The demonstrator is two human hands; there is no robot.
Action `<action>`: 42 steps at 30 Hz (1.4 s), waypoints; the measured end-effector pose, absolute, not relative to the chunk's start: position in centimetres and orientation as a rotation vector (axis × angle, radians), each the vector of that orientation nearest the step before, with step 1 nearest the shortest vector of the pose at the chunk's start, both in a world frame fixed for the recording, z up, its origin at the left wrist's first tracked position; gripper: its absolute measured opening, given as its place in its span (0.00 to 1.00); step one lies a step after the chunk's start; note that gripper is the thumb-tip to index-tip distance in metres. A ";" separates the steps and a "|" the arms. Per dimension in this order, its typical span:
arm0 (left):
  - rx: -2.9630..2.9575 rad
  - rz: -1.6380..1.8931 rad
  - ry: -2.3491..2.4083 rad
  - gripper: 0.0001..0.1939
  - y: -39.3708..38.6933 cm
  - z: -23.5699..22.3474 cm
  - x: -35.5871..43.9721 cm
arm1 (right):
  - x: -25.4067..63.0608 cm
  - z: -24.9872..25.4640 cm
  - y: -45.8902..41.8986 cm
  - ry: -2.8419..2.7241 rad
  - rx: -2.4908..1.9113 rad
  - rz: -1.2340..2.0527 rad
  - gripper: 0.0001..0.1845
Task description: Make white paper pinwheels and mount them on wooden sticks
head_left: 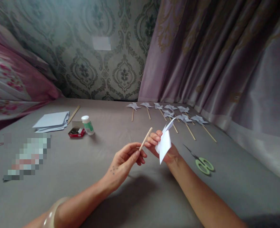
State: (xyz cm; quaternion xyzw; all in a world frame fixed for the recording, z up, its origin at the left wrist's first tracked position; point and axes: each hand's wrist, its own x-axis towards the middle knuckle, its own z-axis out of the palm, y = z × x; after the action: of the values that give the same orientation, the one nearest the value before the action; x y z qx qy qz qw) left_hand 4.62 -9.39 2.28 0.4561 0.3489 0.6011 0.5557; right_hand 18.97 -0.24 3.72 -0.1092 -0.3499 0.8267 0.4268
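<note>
A thin wooden stick is pinched between the thumb and fingers of my left hand, its upper end tilted to the right. Close beside it, my right hand is closed on a white paper pinwheel, which has no stick on it that I can see. The paper hides part of my right palm and fingers. Both hands are raised above the grey surface, and the stick's tip is near my right fingertips. Green-handled scissors lie to the right of my right forearm.
Several paper pinwheels on sticks lie at the back right. On the left are a stack of white paper, loose sticks, a small red box, a white-and-green bottle and a blurred-out item. Curtains border the right.
</note>
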 end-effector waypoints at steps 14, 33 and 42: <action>1.057 1.385 0.790 0.11 -10.0 3.0 4.9 | 18.6 3.8 -0.6 -0.915 -0.281 2.047 0.18; 1.052 1.385 0.761 0.13 -10.1 3.3 5.0 | 18.4 3.6 -0.6 -0.968 -0.192 2.021 0.10; 1.044 1.378 0.735 0.14 -10.3 3.4 5.0 | 18.4 3.6 -0.7 -0.990 -0.196 2.014 0.10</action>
State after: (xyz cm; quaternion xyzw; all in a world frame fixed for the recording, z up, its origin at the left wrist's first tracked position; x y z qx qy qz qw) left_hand 4.99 -10.27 3.39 0.4485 0.3158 0.5919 0.5905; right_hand 18.42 -0.74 3.61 -0.0787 -0.3968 0.8071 0.4301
